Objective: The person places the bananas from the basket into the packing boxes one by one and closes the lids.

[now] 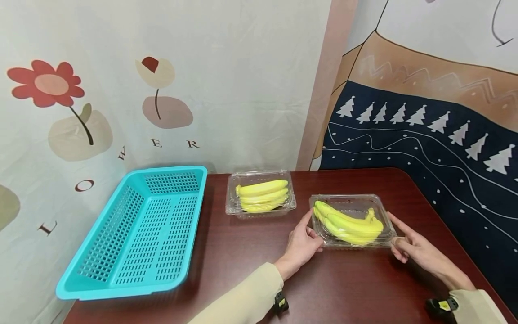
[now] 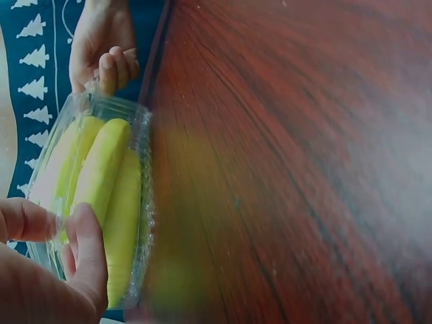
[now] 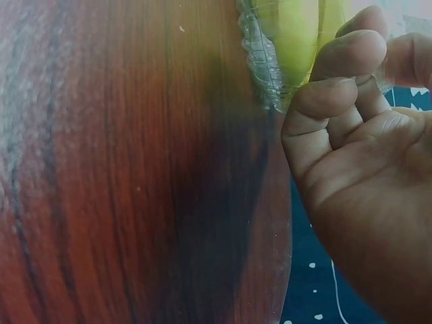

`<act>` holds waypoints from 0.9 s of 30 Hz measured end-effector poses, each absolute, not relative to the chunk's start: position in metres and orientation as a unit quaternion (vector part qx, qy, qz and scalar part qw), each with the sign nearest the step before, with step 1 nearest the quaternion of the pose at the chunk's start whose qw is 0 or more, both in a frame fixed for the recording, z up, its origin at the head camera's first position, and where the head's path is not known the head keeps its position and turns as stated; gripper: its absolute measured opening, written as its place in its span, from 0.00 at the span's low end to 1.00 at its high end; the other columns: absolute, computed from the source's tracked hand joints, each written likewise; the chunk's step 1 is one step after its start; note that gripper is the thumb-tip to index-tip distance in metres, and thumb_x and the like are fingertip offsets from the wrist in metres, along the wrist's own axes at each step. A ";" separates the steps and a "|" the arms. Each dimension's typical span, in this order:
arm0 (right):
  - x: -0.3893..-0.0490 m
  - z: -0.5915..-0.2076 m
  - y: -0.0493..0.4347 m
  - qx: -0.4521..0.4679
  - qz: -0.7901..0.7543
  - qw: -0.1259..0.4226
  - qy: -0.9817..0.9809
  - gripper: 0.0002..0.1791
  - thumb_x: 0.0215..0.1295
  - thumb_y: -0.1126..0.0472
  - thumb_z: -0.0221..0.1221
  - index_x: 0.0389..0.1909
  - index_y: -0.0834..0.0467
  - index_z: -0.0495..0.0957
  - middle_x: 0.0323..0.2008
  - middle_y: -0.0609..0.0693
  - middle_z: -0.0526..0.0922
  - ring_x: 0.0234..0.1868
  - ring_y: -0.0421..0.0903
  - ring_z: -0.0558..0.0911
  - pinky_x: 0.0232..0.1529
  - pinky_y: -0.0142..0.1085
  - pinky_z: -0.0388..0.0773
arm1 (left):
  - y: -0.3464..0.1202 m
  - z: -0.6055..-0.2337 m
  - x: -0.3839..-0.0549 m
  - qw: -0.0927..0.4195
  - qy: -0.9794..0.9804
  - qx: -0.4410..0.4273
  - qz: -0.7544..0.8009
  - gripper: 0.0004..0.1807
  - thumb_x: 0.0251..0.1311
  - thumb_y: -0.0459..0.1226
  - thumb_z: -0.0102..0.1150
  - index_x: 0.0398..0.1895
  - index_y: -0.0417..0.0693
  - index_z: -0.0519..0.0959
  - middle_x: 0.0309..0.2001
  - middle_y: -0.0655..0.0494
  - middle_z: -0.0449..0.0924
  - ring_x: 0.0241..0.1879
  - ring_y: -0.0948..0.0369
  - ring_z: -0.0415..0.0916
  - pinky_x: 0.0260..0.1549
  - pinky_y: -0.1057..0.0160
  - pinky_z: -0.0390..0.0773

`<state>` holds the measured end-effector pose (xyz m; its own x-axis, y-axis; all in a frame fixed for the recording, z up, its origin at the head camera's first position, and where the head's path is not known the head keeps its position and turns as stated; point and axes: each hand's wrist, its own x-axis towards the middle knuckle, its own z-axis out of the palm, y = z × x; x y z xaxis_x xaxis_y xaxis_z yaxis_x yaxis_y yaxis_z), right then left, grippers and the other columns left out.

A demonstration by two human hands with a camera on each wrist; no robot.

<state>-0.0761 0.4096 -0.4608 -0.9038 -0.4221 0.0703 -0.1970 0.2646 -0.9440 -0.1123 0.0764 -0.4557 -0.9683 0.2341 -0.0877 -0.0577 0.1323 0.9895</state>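
In the head view a clear plastic clamshell box [image 1: 352, 204] with a bunch of yellow bananas [image 1: 356, 229] inside is held between both hands. My left hand [image 1: 301, 243] grips its left side, thumb toward the near corner. At the opposite side, my right hand [image 1: 421, 252] pinches the right edge, its other fingers curled. The lid looks closed over the bananas. Whether the box touches the table, I cannot tell. The left wrist view shows the bananas [image 2: 101, 169] through the plastic; in the right wrist view my curled fingers [image 3: 327, 98] partly hide the box [image 3: 260, 57].
A second clear box [image 1: 261, 211] with bananas stands at the back of the dark red wooden table [image 1: 243, 256]. A turquoise slotted basket [image 1: 190, 243] lies at the left. Behind the table hangs a printed cloth [image 1: 251, 90]; a dark tree-patterned one [image 1: 404, 139] borders the right edge.
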 end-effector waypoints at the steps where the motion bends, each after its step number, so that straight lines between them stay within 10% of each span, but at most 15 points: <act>1: -0.076 -0.461 0.409 -0.194 -0.573 0.099 0.790 0.39 0.75 0.79 0.42 0.81 0.67 0.35 0.21 0.54 0.74 0.19 0.51 0.73 0.19 0.48 0.68 | 0.077 -0.456 -0.112 0.111 0.741 0.057 0.660 0.48 0.49 0.20 0.58 0.79 0.49 0.65 0.25 0.60 0.72 0.18 0.65 0.79 0.26 0.61 0.86; 27: -0.075 -0.459 0.408 -0.186 -0.560 0.099 0.802 0.38 0.77 0.76 0.43 0.80 0.70 0.36 0.20 0.52 0.73 0.19 0.50 0.72 0.17 0.44 0.71 | 0.078 -0.456 -0.112 0.147 0.706 0.065 0.690 0.49 0.49 0.17 0.53 0.80 0.47 0.62 0.23 0.59 0.68 0.18 0.66 0.75 0.26 0.60 0.87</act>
